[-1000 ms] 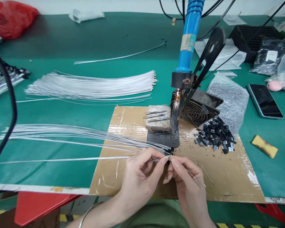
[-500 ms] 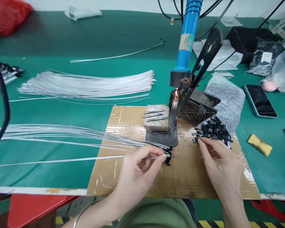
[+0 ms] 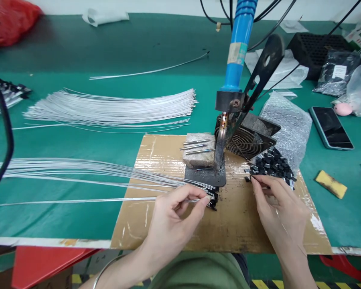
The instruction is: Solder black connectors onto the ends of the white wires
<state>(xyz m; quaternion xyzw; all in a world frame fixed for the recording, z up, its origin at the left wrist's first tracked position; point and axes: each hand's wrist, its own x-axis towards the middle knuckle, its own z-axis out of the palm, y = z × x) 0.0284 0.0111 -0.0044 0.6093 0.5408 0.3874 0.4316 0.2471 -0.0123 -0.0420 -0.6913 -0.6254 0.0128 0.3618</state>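
Observation:
Thumb and forefinger of my left hand (image 3: 180, 216) pinch a thin white wire (image 3: 108, 199) close to its right end. Right behind those fingertips lie black-tipped ends (image 3: 213, 200) of several other wires (image 3: 87, 166), spread to the left across the cardboard. My right hand (image 3: 278, 204) is closed in a pinch at the near edge of a pile of small black pieces (image 3: 272, 166); a small dark piece shows at its fingertips. A soldering iron (image 3: 221, 140) with a blue handle stands tip down in a metal holder between and behind both hands.
The cardboard sheet (image 3: 168, 233) lies under the work. Behind the iron is a small fan (image 3: 246, 140), beside a pale block (image 3: 198, 160) with metal rods. A large wire bundle (image 3: 114, 106) lies back left. At right are a phone (image 3: 331, 127) and a yellow sponge (image 3: 331, 184).
My right hand's fingertips have closed on a small dark piece at the pile's edge. My left hand stays almost where it was, still pinching the wire.

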